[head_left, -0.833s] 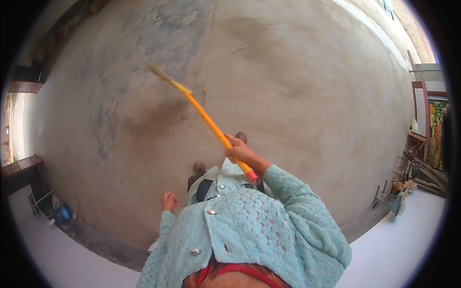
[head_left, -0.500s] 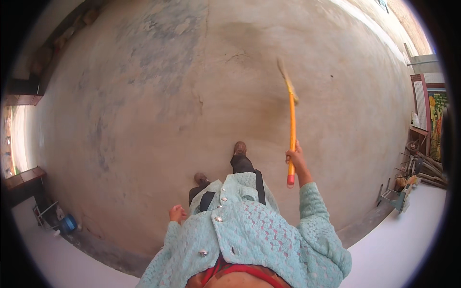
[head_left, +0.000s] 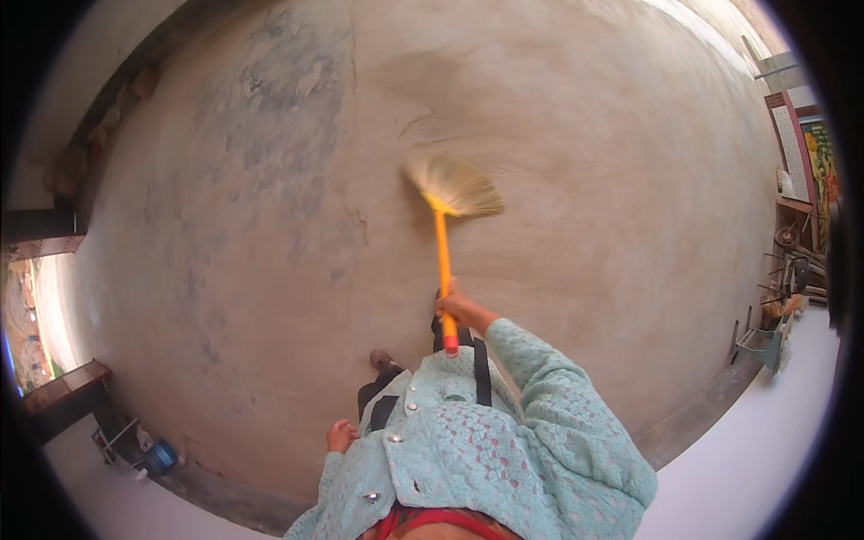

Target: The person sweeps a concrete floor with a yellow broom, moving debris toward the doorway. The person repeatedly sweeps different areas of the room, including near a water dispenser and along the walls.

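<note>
A fan-shaped, straw-coloured broom with a straight orange handle (head_left: 442, 241) lies just above the middle of the view, its bristles spread toward 12 o'clock and its red end cap (head_left: 451, 345) pointing toward 6. Whether the bristles touch the floor or hover over it, I cannot tell. The bare right hand (head_left: 464, 308) is wrapped around the handle's lower part, close to the cap. With one hand holding so near the end, the handle could twist or slip if the bristles snagged. The likeliest snag, I judge, is the thin, jagged crack in the tan concrete floor (head_left: 362, 227), at 10 o'clock from the grip. The rough, grey, flaking patch (head_left: 270, 135) beyond it, toward 10 to 11, could also shed grit under hard strokes.

The cap sits right in front of the pale turquoise, open-knit cardigan (head_left: 504, 423); pulled back toward 6, it might catch the knit. The brown left shoe (head_left: 382, 359), at 7 o'clock, could be struck by a low, wide swing.

The bare left hand (head_left: 341, 436), farther out at 7, hangs beside the cardigan, seemingly holding nothing; how tightly its fingers curl, I cannot tell. Unless it joins the grip, it cannot steady a twisting handle.
</note>
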### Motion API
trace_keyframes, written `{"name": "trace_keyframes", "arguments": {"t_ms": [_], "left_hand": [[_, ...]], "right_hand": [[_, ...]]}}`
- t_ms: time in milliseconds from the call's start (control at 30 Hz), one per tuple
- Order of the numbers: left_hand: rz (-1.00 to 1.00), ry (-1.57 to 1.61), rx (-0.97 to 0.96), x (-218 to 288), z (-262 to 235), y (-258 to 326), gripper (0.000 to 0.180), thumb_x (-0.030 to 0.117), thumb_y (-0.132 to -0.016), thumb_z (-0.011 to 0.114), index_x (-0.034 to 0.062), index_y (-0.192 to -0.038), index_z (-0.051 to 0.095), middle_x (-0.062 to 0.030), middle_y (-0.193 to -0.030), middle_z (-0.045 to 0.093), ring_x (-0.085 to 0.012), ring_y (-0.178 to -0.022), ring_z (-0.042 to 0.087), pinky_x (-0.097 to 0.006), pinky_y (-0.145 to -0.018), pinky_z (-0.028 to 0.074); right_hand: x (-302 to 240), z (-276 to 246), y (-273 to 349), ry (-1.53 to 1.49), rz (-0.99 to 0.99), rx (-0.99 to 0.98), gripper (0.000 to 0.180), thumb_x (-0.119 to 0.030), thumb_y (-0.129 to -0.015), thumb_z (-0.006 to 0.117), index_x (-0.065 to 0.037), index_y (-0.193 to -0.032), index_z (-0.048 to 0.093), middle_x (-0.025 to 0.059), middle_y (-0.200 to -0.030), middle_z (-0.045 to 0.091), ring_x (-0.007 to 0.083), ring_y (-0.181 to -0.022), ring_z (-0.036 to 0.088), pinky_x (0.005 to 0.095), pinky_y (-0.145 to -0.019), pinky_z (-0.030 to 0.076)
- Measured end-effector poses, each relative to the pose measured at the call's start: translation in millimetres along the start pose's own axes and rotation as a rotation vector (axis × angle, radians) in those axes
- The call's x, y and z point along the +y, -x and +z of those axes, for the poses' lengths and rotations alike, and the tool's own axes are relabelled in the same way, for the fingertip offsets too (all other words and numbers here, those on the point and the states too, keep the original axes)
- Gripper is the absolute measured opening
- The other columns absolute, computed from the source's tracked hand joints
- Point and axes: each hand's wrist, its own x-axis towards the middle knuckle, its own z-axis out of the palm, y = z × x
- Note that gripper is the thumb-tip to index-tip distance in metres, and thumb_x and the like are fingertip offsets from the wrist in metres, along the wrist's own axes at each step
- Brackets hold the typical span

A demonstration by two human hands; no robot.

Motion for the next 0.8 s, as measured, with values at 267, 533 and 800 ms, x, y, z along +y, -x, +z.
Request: {"name": "trace_keyframes", "arguments": {"t_ms": [267,533,800], "left_hand": [[-0.035,0.124,0.058,90.0,12.6,3.0,0.033,0.012,-0.078,0.046,0.001,-0.109,0.043,-0.0101,-0.079,0.055,-0.0164,-0.056,0.055,-0.029,-0.047,0.048],[0.04,0.152,0.159,90.2,1.4,-3.5,0.031,0.011,-0.076,0.046,0.0004,-0.105,0.045,-0.0087,-0.075,0.055,-0.0154,-0.054,0.054,-0.027,-0.043,0.046],[0.037,0.144,0.083,34.7,1.6,-90.9,0.024,0.011,-0.075,0.046,0.0015,-0.098,0.047,-0.0071,-0.067,0.052,-0.0161,-0.05,0.051,-0.029,-0.044,0.045]], "right_hand": [[-60.9,71.2,41.7,-0.116,0.015,-0.492,0.075,-0.001,-0.067,0.048,-0.01,-0.129,0.008,0.0051,-0.054,0.043,0.0137,-0.04,0.043,0.0265,-0.036,0.037],[-101.8,25.5,92.6,0.22,-0.215,-0.56,0.077,0.004,-0.062,0.047,-0.003,-0.13,0.012,0.0052,-0.06,0.044,0.0109,-0.042,0.043,0.0235,-0.036,0.035],[-143.3,14.9,119.4,0.129,-0.327,-0.316,0.079,0.003,-0.062,0.048,-0.006,-0.131,0.009,0.0052,-0.064,0.045,0.0106,-0.044,0.043,0.0235,-0.039,0.035]]}}
